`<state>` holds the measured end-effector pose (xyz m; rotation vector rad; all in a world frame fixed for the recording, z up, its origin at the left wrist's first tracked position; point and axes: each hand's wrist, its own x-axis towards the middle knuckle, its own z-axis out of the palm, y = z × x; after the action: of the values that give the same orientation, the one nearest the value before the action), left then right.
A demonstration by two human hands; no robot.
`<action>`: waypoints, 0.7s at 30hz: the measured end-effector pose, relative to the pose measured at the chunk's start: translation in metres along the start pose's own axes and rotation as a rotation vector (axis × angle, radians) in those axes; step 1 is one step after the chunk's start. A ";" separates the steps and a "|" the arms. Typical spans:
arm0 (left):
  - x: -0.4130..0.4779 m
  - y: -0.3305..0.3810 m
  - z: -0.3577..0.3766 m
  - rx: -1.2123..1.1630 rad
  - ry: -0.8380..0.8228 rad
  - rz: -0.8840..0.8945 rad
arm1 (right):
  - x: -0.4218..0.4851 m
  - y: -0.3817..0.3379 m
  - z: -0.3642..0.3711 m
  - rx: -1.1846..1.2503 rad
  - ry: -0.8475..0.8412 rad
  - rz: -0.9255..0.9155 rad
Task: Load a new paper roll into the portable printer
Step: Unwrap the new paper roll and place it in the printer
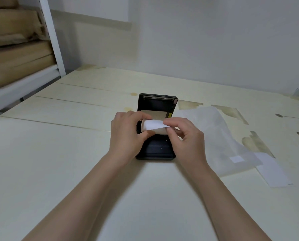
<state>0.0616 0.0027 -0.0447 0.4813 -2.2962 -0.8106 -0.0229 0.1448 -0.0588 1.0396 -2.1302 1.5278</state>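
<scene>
A black portable printer [158, 150] lies on the pale table [58, 153] with its lid [157, 103] swung open away from me. Just above its paper bay I hold a paper roll [154, 130]. My left hand [127, 136] grips the roll's left end. The thumb and forefinger of my right hand [185, 136] pinch the roll's loose white leading edge [154, 124], which is peeled up. My hands hide the bay itself.
A translucent wrapper sheet [214, 136] lies right of the printer, with a white paper strip [274, 171] beyond it. A white shelf frame [53, 37] holding brown parcels [14, 49] stands at the far left. A wall closes the back.
</scene>
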 end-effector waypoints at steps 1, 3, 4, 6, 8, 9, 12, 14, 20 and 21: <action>0.000 -0.001 0.001 0.031 0.004 0.000 | 0.000 0.001 0.000 -0.003 -0.007 -0.004; 0.001 -0.003 0.003 0.052 -0.010 -0.016 | -0.001 0.003 0.002 -0.015 -0.015 -0.020; 0.001 -0.004 0.004 0.055 -0.016 -0.025 | -0.001 0.004 0.003 -0.020 -0.016 -0.027; 0.001 -0.005 0.005 0.045 -0.011 -0.032 | -0.002 0.004 0.004 -0.040 -0.025 -0.033; 0.001 -0.005 0.005 0.029 0.005 -0.030 | -0.003 0.003 0.004 -0.084 -0.039 -0.046; 0.000 -0.005 0.004 0.026 0.011 -0.030 | -0.003 0.003 0.004 -0.111 -0.046 -0.057; -0.001 -0.006 0.003 0.050 0.004 -0.032 | -0.005 0.003 0.005 -0.190 -0.060 -0.081; -0.002 -0.005 0.002 0.114 -0.038 -0.032 | -0.006 0.005 0.005 -0.230 -0.064 -0.079; -0.012 -0.007 -0.009 0.157 -0.303 0.010 | -0.010 0.007 0.008 -0.315 -0.087 -0.101; -0.013 -0.009 -0.011 0.144 -0.366 0.022 | -0.010 0.007 0.008 -0.338 -0.083 -0.115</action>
<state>0.0798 -0.0017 -0.0497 0.3947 -2.7066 -0.7777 -0.0200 0.1424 -0.0722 1.0953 -2.2393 1.0413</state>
